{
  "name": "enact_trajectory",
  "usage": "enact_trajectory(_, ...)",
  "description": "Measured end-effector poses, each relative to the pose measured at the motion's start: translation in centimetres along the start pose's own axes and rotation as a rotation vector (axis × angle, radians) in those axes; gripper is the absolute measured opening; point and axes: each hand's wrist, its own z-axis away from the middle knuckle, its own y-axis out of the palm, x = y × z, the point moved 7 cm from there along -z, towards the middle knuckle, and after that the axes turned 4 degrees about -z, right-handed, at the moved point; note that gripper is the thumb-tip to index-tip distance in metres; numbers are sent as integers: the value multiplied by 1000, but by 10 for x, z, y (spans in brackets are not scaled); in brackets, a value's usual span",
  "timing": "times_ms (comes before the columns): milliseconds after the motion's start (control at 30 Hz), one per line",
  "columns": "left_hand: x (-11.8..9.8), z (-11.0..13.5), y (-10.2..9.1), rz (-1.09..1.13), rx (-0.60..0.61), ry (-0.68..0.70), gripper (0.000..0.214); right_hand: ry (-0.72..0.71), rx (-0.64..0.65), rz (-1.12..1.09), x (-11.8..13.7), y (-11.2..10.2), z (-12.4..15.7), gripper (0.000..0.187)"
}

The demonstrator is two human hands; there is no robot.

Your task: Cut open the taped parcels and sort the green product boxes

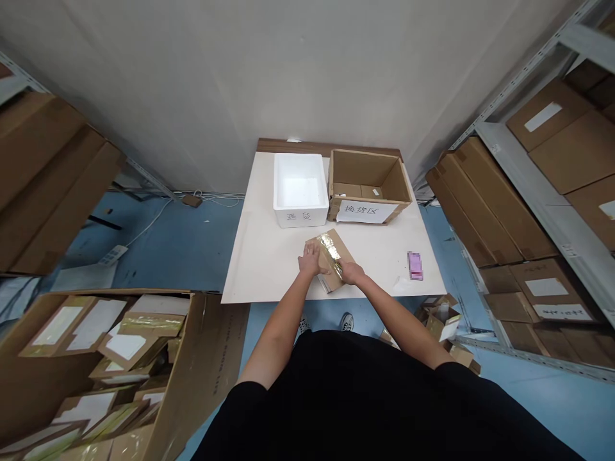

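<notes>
A small cardboard box (344, 246) with shiny clear tape along its top lies at an angle near the front of the white table (259, 256). My left hand (311, 258) rests on the box's left side, fingers spread over the top and thumb apart. At the box's right side, my right hand (352, 272) is closed, with its fingertips by the tape. Whatever it grips, if anything, is too small to make out. Behind the box stand a white foam box (302, 216) and an open carton (369, 211) with a handwritten paper label and small boxes inside.
A purple pixelated item (415, 266) lies at the table's right. On the left floor, a large carton (192, 346) holds several taped parcels. Shelves with cartons (552, 294) line the right side. Torn cardboard (444, 320) lies below the table's right corner.
</notes>
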Motion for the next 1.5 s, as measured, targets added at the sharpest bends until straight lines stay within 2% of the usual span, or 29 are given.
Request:
enact_trajectory(433,2,-1,0,-4,-3,-1,137,-8,84,41,-31,25,62,70)
enact_trajectory(533,3,-2,1,-7,-8,0,136,-14,94,31,-46,21,73,66)
enact_trajectory(600,2,-2,1,-12,-13,-1,136,9,27,-6,-59,9,75,62)
enact_trajectory(700,-1,1,-1,-25,-31,-9,136,96,-253,-131,-80,-14,68,63)
enact_trajectory(767,-3,4,-2,-29,-39,-27,135,182,-382,-239,-91,-16,55,77)
enact_trajectory(900,-7,16,1,-17,-42,-97,135,308,-355,-413,-99,11,19,113)
enact_trajectory(1000,-11,28,9,-8,-40,-172,134,326,-382,-499,-102,19,-4,117)
enact_trajectory(1133,-20,48,24,-16,-27,-315,122,269,-446,-526,-104,-3,-30,111)
enact_trajectory(1233,-29,60,31,-47,1,-388,114,209,-400,-520,-100,-23,-50,112)
enact_trajectory(1300,-40,59,27,-78,-10,-337,108,174,-349,-495,-98,-30,-61,116)
enact_trajectory(1400,-74,44,12,-108,-72,-22,94,131,-326,-454,-97,-35,-69,119)
enact_trajectory(1467,-97,32,4,-118,-58,184,93,103,-328,-441,-98,-35,-69,117)
enact_trajectory(1500,-104,26,1,-129,-36,235,95,87,-326,-441,-98,-33,-69,114)
